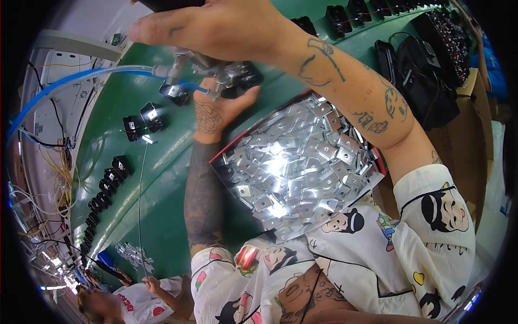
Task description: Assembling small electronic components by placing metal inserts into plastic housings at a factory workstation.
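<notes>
My right hand [210,29] reaches across from the right and is closed round a tool with a black upper body [170,4], cut off by the top edge. Below that hand are the tool's metal fittings [189,59], with a clear and blue air hose [102,71] running off to the left. My left hand [224,105], at the end of a dark tattooed forearm, holds a small black housing [245,78] under the fittings. Its thumb shows; the other fingers are mostly hidden. Close by lies another black housing [175,93] with a shiny metal plate.
A tray [218,158] of loose metal plates sits against my body. Black housings [143,121] stand on the green table [167,167], with a row [108,186] further left. A co-worker [156,297] holds a thin rod at lower left. A black bag [426,81] lies right.
</notes>
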### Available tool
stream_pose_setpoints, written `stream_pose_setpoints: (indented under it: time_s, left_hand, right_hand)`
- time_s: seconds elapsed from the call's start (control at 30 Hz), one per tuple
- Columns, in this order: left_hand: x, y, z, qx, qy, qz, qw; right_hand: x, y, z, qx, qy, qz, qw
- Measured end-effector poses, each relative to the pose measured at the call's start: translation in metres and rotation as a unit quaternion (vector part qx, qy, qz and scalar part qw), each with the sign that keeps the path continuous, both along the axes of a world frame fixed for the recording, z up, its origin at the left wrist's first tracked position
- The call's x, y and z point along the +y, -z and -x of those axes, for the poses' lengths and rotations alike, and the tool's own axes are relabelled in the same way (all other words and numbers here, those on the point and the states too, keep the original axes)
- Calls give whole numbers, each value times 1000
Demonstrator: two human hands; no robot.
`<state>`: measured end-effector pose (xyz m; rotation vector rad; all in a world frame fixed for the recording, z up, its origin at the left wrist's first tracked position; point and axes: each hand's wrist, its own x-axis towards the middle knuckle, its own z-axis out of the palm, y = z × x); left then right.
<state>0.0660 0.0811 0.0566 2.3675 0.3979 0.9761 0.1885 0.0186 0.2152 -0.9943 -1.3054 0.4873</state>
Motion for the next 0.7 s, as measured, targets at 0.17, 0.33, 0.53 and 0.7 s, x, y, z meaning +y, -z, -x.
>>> stream_pose_setpoints:
  time_s: [0.17, 0.33, 0.53, 0.7]
  left_hand:
    - [3, -1, 2, 30, 2, -7, 1000]
    - [8, 4, -3, 8, -13, -56, 998]
    - [12, 7, -7, 27, -37, -34, 998]
    - [9, 8, -5, 1, -36, -14, 999]
  right_hand:
    - [4, -3, 4, 2, 8, 0, 1000]
    - [-17, 3, -12, -10, 8, 2, 1000]
    - [-23, 1, -16, -6, 19, -2, 1000]
    - [0, -3, -6, 6, 39, 4, 999]
